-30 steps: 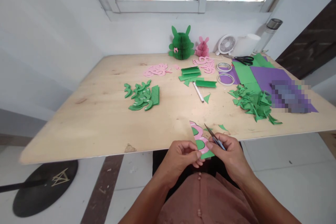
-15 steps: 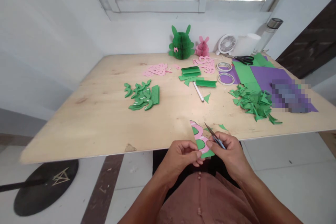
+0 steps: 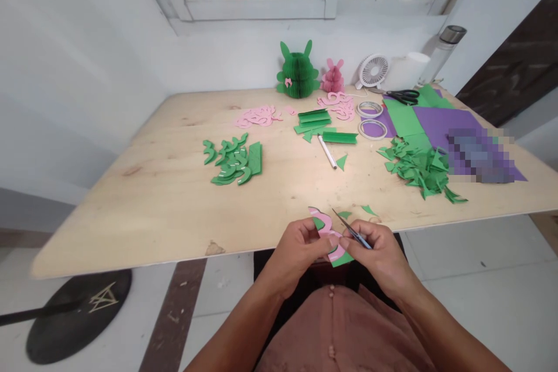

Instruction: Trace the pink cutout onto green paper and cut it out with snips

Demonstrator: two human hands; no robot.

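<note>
Presently, we are observing two bare hands working at the near edge of the desk [image 3: 165,203], in the lower centre of the frame. The left hand [image 3: 300,253] is holding a pink curved paper piece [image 3: 323,222] together with green paper [image 3: 342,260]; its fingers are pinching both, the thumb resting on the pink face. The pink piece is lying against the green, which is showing inside the upper curve and along the bottom corner. The right hand [image 3: 377,247] is gripping small scissors [image 3: 355,235], its fingers curling about the handles, while its thumb is meeting the paper's right edge. The blades are pointing to the upper left; we are not able to tell whether they are parted.

Just beyond the tip, a green scrap [image 3: 345,215] is lying on the desk. Right of centre, we are noting a heap of green offcuts [image 3: 416,165], with purple sheets [image 3: 442,125] spreading behind it. Left of centre, curved green cutouts [image 3: 233,164] are lying in a pile. A white marker [image 3: 328,153] is lying near mid-frame. In the upper centre, a green paper figure [image 3: 298,75] and a smaller pink paper figure [image 3: 333,79] are standing upright, a white fan [image 3: 374,71] standing to their right.
</note>
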